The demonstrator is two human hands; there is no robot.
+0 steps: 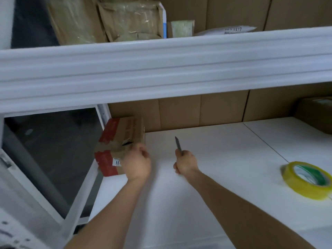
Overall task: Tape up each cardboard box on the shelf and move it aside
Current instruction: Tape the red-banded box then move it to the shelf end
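Here, one cardboard box (120, 144) in left hand (137, 163), one pen (178, 145) in right hand (186, 163), one tape roll (306, 178)

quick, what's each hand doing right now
left hand: curled against the cardboard box, grip cannot be told
right hand: holding a pen

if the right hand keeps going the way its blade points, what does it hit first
Probably nothing on the shelf surface: the right hand holds a small blade aimed up and away, over bare white board. The first thing in that line looks like the brown cardboard backing, though depth is hard to judge.
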